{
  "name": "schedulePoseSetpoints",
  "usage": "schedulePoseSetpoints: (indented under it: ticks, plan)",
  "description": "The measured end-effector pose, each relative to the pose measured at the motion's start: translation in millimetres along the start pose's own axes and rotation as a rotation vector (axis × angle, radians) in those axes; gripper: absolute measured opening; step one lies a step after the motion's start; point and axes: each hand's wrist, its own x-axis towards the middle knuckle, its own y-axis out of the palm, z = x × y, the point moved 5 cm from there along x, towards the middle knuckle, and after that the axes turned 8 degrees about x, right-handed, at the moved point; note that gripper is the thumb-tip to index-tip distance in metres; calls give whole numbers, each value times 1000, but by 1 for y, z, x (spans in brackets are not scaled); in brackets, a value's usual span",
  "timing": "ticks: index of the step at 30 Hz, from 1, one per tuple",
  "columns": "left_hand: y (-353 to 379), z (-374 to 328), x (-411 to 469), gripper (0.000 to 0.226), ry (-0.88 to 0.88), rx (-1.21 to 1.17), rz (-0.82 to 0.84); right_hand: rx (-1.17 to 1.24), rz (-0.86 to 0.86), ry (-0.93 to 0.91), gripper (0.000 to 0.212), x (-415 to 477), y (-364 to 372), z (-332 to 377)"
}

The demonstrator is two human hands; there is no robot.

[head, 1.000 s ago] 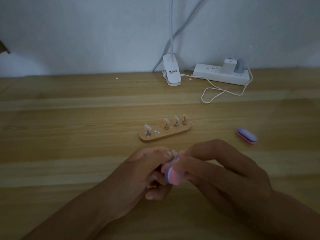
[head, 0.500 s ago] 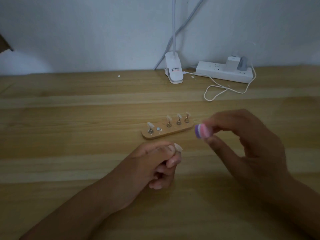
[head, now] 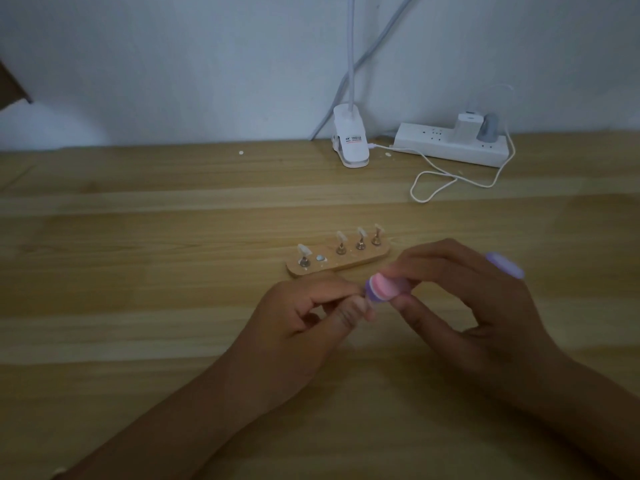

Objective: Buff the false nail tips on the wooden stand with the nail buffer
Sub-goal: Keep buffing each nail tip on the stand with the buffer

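Buffer (head: 382, 287) pinched in right hand (head: 460, 299) fingertips, end against left hand (head: 304, 323) fingertips; left fingers curled, contents blurred. Stand (head: 346, 264) just beyond.

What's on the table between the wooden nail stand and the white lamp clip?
Nothing: only bare table lies between the wooden stand and the lamp clip, as the head view shows.

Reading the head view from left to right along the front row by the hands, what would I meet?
Left hand, pinching a nail tip → nail buffer → right hand gripping it → second purple buffer lying on the table.
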Motion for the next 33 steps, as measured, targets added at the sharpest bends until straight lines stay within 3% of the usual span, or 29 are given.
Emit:
schedulePoseSetpoints:
  ticks: [5, 10, 14, 18, 22, 29, 33]
  plan:
    - [-1, -1, 2, 11, 39, 97, -32, 125, 45, 23, 18, 0, -2, 5]
    - [-2, -2, 0, 13, 72, 145, -55, 453, -7, 480, 20, -3, -5, -29]
    - [1, -1, 0, 11, 77, 195, -49, 452, 220, 365, 25, -5, 9, -11]
    - [1, -3, 0, 12, 91, 139, -31, 338, 224, 263, 17, -3, 14, -5]
    - [0, -4, 0, 11, 83, 133, -33, 378, 198, 306, 9, -1, 15, -7]
    - [1, -16, -3, 18, 168, 293, 16, 984, 212, 721, 5, -10, 25, -18]
    - [-2, -21, -5, 24, 223, 287, -15, 1233, 181, 804, 9, -10, 32, -11]
